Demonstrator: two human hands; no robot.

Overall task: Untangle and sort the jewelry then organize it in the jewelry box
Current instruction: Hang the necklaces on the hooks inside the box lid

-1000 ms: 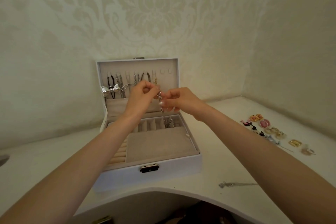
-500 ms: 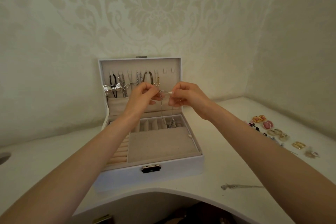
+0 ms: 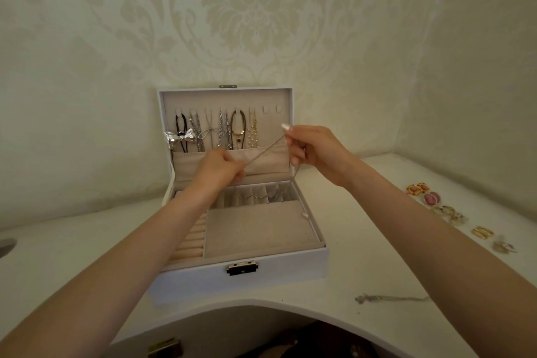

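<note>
A white jewelry box (image 3: 279,270) stands open on the white table, with several necklaces (image 3: 223,131) hanging on hooks in its lid. In front of the lid my left hand (image 3: 220,167) pinches one end of a thin silver chain (image 3: 266,150). The chain runs taut up to my right hand (image 3: 312,147), which pinches it higher and to the right. A loose length drops from my right hand toward the box's back compartments (image 3: 258,196).
Earrings lie in a row at the right: pink and gold ones (image 3: 424,193), a gold pair (image 3: 482,232) and a pale one (image 3: 504,247). Another silver chain (image 3: 389,298) lies near the table's curved front edge. The wall stands close behind the box.
My hands have drawn apart: the left dropped lower and left, the right rose and moved right, pulling the chain taut between them.
</note>
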